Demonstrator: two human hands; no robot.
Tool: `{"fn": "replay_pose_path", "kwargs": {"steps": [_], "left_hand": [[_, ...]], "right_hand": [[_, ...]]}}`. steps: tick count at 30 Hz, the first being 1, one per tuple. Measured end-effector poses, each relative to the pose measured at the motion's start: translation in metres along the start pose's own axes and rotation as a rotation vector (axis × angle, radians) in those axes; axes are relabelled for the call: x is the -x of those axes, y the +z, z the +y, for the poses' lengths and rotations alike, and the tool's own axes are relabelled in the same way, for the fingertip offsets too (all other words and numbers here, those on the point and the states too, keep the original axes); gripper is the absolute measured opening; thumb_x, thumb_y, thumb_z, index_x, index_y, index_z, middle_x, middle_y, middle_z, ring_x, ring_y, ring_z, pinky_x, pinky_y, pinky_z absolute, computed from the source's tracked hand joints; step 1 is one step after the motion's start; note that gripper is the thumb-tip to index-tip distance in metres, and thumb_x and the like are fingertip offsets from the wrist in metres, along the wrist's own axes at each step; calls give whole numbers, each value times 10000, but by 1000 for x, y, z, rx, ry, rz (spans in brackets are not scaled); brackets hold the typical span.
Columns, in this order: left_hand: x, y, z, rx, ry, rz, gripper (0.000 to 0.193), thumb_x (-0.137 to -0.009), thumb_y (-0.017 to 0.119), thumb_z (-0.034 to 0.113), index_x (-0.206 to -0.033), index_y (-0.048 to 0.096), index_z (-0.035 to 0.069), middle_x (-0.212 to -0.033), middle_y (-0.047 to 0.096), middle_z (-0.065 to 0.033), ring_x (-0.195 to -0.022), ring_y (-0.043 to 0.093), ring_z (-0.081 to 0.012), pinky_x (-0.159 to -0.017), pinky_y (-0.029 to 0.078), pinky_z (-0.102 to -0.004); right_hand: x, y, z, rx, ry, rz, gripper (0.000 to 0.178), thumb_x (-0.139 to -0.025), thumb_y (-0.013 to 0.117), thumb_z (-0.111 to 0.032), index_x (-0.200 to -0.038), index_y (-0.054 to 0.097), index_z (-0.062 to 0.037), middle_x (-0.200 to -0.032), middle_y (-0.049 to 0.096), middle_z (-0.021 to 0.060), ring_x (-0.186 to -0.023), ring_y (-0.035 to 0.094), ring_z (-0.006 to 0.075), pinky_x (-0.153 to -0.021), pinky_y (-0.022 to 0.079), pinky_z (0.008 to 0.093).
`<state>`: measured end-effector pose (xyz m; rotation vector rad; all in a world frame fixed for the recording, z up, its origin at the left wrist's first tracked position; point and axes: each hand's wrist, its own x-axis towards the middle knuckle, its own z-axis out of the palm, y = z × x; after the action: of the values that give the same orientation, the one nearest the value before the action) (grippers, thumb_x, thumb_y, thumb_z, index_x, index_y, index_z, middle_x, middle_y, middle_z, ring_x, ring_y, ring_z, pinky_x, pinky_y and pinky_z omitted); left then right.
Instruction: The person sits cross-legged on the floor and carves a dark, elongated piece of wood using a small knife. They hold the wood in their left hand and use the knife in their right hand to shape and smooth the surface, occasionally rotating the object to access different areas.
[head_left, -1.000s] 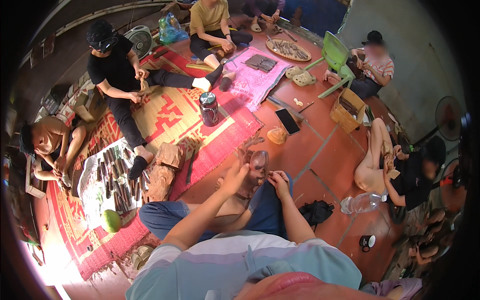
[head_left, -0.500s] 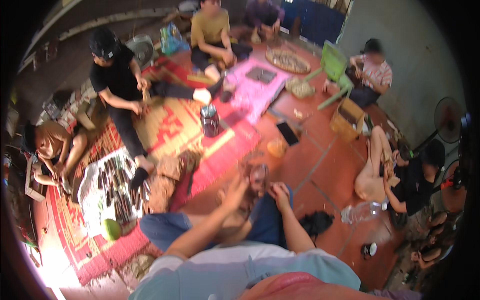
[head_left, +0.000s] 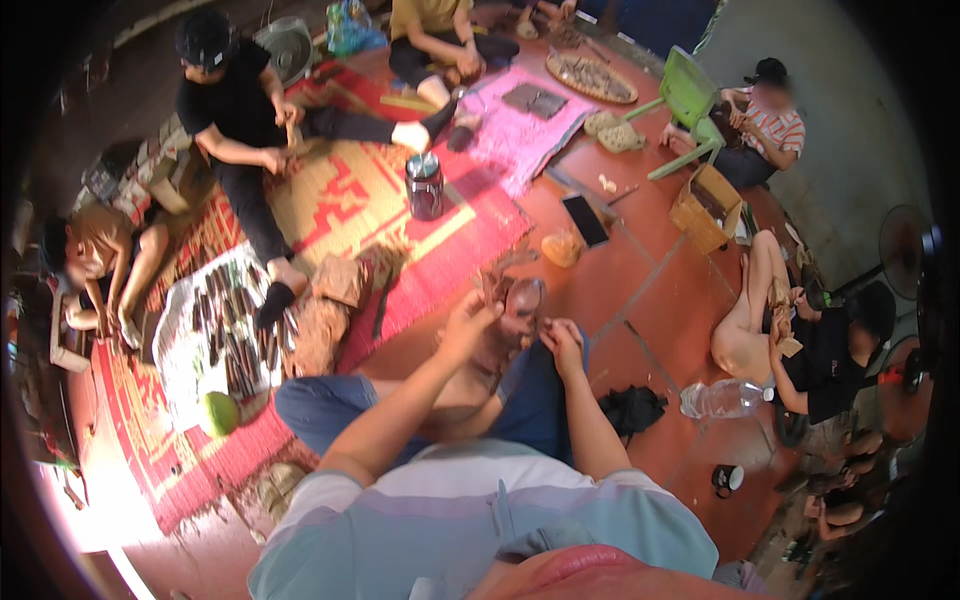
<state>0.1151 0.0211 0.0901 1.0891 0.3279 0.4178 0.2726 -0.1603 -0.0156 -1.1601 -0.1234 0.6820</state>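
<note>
A dark reddish-brown carved wooden figure (head_left: 522, 304) with a rounded, shiny top is held above my lap. My left hand (head_left: 470, 326) is closed around its left side. Against its lower right side, my right hand (head_left: 564, 346) is pinched; anything between those fingers is too small to make out. Past the carving on the tiles lie a rounded orange-brown lump (head_left: 562, 248) and a black phone (head_left: 584, 220).
A mat (head_left: 440, 285) spreads to the left, with many carving tools (head_left: 236, 330), wood blocks (head_left: 342, 280), a green round fruit (head_left: 219, 413) and a dark jar (head_left: 424, 190). At right are a clear bottle (head_left: 722, 399), a mug (head_left: 728, 480) and a cardboard box (head_left: 706, 210). Several people sit around.
The whole view has tilted downward, so everything sits higher in the picture. My hands keep about the same hold on the carved figure.
</note>
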Motion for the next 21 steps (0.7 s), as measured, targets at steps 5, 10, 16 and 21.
{"fn": "replay_pose_path", "kwargs": {"steps": [5, 10, 16, 21], "left_hand": [[38, -1, -25, -505, 196, 117, 607, -848, 677, 204, -1378, 422, 51, -1279, 528, -137, -1178, 506, -256, -1028, 336, -335], [76, -38, -59, -777, -124, 22, 550, -866, 634, 160, -1376, 439, 86, -1131, 635, -122, -1018, 616, -209, -904, 461, -315], [106, -38, -25, -549, -294, 47, 225, -907, 588, 117, -1106, 661, 41, -981, 668, -68, -899, 616, -134, -828, 478, -271], [107, -21, -3, -490, 31, 91, 144, -887, 640, 96, -1006, 688, 29, -966, 648, -53, -935, 586, -118, -854, 456, -250]], "right_hand": [[6, 6, -25, -9, 45, 11, 124, -939, 566, -217, -943, 531, -98, -1027, 634, 121, -864, 639, 214, -820, 544, 409], [9, 7, -109, -33, -107, -19, 109, -940, 543, -156, -900, 510, -61, -1008, 637, 173, -918, 660, 255, -771, 589, 378], [64, 79, -192, 55, -423, -270, 74, -920, 529, -67, -862, 513, -25, -954, 575, 137, -858, 649, 193, -747, 595, 341], [88, 117, -212, 379, -434, -571, 152, -798, 628, 69, -865, 515, -8, -898, 537, 92, -826, 628, 152, -707, 591, 321]]}}
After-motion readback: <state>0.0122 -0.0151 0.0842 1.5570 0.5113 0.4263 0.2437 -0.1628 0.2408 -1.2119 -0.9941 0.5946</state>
